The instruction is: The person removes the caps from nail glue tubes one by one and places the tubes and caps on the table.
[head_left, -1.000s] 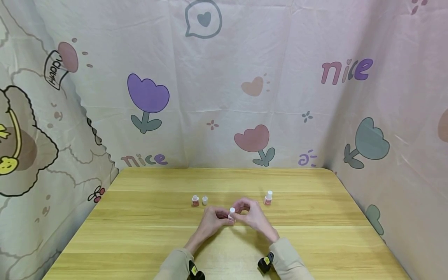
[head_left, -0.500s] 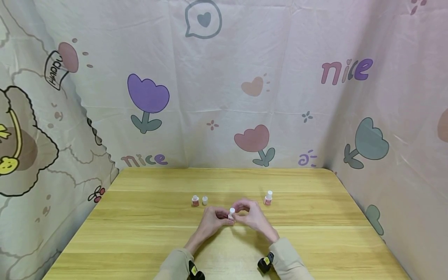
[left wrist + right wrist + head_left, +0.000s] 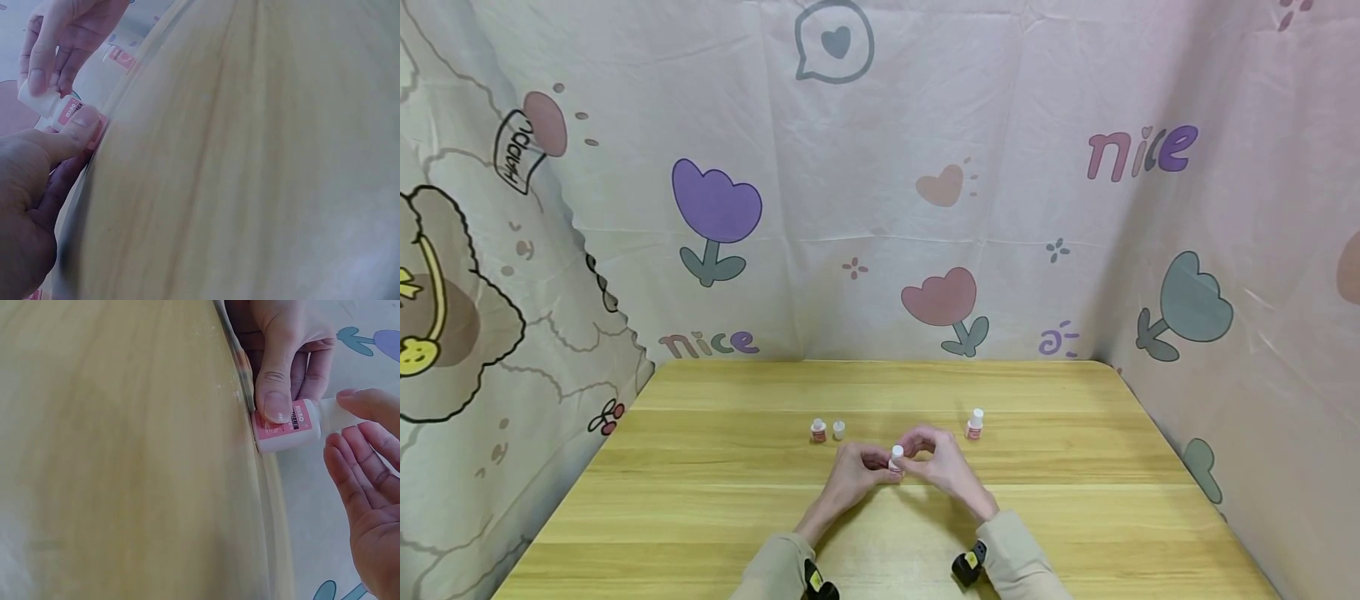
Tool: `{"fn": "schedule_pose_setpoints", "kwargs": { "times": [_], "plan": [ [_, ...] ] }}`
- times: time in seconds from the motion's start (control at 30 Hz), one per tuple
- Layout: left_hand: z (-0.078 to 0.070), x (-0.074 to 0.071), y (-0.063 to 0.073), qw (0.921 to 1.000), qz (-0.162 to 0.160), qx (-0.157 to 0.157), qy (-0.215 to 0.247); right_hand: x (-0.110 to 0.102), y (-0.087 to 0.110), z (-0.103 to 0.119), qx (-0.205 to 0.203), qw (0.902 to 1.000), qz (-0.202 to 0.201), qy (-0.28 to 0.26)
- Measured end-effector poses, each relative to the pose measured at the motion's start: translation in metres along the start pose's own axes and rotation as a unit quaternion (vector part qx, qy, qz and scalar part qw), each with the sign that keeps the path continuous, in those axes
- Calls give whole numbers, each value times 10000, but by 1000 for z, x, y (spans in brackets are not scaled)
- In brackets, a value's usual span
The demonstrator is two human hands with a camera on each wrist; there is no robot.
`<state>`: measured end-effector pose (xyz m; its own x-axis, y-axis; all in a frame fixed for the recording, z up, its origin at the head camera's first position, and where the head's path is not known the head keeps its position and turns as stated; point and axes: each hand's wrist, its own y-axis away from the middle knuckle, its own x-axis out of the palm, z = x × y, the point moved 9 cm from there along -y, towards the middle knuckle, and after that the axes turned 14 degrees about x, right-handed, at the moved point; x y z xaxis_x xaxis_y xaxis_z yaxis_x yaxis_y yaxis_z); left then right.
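Note:
Near the middle of the table, a small white glue bottle [image 3: 896, 464] with a pink label stands upright between both hands. My left hand [image 3: 853, 473] grips its body, the thumb lying across the label in the right wrist view. At the top, the thumb and fingers of my right hand [image 3: 943, 462] pinch its white cap [image 3: 337, 415]. The cap sits on the bottle's neck. The bottle's base [image 3: 262, 432] is right at the tabletop in the right wrist view.
Beyond my left hand stand a similar small bottle [image 3: 818, 432] with a reddish label and a loose white cap [image 3: 839, 430]. Another capped bottle [image 3: 975, 425] stands beyond my right hand. A patterned cloth [image 3: 850, 208] hangs behind the wooden table [image 3: 700, 500].

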<state>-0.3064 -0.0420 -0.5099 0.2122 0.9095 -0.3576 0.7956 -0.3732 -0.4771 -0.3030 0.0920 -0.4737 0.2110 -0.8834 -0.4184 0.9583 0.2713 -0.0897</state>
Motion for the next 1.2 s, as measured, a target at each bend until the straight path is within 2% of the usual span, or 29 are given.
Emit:
{"fn": "schedule_pose_setpoints", "kwargs": {
  "times": [0.37, 0.63, 0.83, 1.2],
  "plan": [
    [1, 0, 0, 9998, -123, 89, 111, 3, 0, 2, -246, 9985, 331, -347],
    [0, 0, -1, 10000, -29, 50, 17, 0, 2, 7, 316, 9993, 192, -5],
    [0, 0, 0, 10000, -25, 48, 12, 0, -2, -3, 152, 9998, 25, -93],
    [0, 0, 0, 10000, -46, 43, 46, 2, 0, 2, -35, 9988, 298, -384]
  ]
}}
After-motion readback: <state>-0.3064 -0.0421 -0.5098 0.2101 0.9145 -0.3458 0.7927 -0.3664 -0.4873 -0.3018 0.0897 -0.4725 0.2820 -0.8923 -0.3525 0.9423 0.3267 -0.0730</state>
